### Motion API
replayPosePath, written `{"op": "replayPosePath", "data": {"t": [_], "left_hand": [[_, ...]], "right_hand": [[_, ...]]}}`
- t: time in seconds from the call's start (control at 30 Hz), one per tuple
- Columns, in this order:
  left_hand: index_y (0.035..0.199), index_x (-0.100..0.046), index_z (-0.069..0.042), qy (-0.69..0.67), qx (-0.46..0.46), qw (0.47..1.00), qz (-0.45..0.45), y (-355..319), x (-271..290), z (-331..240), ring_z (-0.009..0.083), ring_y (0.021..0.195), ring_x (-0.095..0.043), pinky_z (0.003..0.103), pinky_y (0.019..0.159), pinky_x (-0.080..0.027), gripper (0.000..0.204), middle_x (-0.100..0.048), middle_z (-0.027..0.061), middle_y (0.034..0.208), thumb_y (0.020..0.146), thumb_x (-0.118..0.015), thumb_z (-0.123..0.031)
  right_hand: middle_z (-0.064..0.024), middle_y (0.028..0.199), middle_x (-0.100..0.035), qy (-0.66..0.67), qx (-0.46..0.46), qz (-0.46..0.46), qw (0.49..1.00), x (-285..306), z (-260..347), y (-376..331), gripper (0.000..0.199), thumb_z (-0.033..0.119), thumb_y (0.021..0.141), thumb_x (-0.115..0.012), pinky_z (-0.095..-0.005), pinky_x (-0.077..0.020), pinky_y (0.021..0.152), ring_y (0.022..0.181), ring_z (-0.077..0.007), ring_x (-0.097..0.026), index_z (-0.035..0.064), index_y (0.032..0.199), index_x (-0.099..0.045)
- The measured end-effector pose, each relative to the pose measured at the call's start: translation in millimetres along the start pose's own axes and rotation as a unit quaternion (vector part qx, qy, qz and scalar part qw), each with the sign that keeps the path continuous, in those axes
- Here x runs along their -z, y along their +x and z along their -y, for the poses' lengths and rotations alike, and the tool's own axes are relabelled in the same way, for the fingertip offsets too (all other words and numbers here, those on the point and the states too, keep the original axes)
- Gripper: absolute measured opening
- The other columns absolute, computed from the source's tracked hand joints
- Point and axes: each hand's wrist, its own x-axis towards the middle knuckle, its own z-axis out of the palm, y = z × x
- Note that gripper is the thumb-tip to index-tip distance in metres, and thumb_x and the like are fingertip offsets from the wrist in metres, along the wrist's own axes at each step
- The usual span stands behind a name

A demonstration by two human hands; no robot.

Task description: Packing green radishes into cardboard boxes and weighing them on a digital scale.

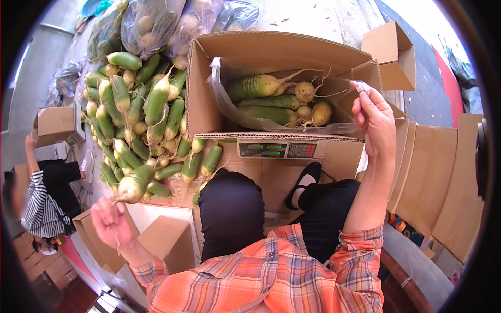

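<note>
So, well off the near left corner of the open cardboard box (282,44), my left hand (110,224) is closed around the root end of a fat green radish (134,183). A big messy heap of radishes (122,99) runs down the box's left side. Inside the box, a clear plastic bag (217,86) has a bunch more radishes (261,86) lying in it. There's a scale panel (276,150) on the box's near side, and at its right end my right hand (374,117), well apart from the left, pinches the bag's edge.

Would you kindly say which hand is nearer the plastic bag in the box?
Right: the right hand pinches the plastic bag; the left hand holds a radish by its root, well left of the bag.
</note>
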Motion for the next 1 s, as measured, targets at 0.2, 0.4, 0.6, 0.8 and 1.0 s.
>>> {"op": "replayPosePath", "data": {"t": [0.2, 0.4, 0.6, 0.8, 1.0], "left_hand": [[0.060, -0.033, -0.014, -0.045, -0.083, 0.968, 0.234, 55.7, -132.8, -61.5, 0.0110, 0.065, -0.032, 0.029, 0.059, -0.037, 0.034, -0.033, -0.0024, 0.057, 0.094, -0.039, -0.016], [0.059, -0.033, -0.013, -0.111, 0.023, 0.932, 0.344, 101.0, -251.1, -24.1, 0.0088, 0.054, -0.031, 0.026, 0.057, -0.032, 0.033, -0.035, -0.0016, 0.055, 0.090, -0.041, -0.004], [0.061, -0.034, -0.012, -0.119, 0.139, 0.883, 0.432, 125.6, -323.1, 63.8, 0.0097, 0.056, -0.032, 0.033, 0.071, -0.044, 0.035, -0.038, -0.0010, 0.061, 0.095, -0.031, -0.018], [0.057, -0.039, -0.007, 0.057, 0.171, 0.884, 0.432, 130.3, -360.3, 176.3, 0.0101, 0.049, -0.036, 0.035, 0.067, -0.051, 0.032, -0.035, 0.0004, 0.054, 0.089, -0.043, -0.015], [0.075, -0.066, -0.002, 0.438, 0.205, 0.713, 0.507, 131.2, -334.7, 255.1, 0.0199, 0.063, -0.057, 0.031, 0.061, -0.049, 0.026, -0.061, 0.0081, 0.066, 0.078, -0.053, -0.024]], "right_hand": [[0.0000, 0.073, -0.053, 0.117, -0.013, 0.016, 0.993, 10.9, -0.7, 6.0, 0.031, 0.008, 0.092, -0.044, -0.0152, -0.0319, 0.050, 0.057, -0.0023, -0.040, -0.0010, 0.122, -0.047], [-0.0007, 0.073, -0.056, 0.196, 0.016, -0.035, 0.980, 4.2, -3.4, 6.9, 0.028, 0.005, 0.090, -0.047, -0.0141, -0.0329, 0.050, 0.057, -0.0022, -0.042, -0.0012, 0.117, -0.052], [-0.0001, 0.074, -0.054, 0.207, 0.012, -0.050, 0.977, 6.5, -4.5, 6.0, 0.029, 0.004, 0.089, -0.048, -0.0148, -0.0318, 0.050, 0.057, -0.0025, -0.040, -0.0019, 0.118, -0.052], [0.0015, 0.073, -0.050, 0.212, 0.011, -0.048, 0.976, 4.4, -1.3, 8.1, 0.030, 0.005, 0.089, -0.049, -0.0169, -0.0322, 0.052, 0.057, -0.0039, -0.039, -0.0037, 0.118, -0.051], [-0.0005, 0.078, -0.049, 0.192, 0.019, -0.033, 0.981, 14.8, -6.3, 11.7, 0.033, 0.006, 0.091, -0.047, -0.0196, -0.0354, 0.060, 0.063, -0.0062, -0.040, -0.0062, 0.121, -0.046]]}}
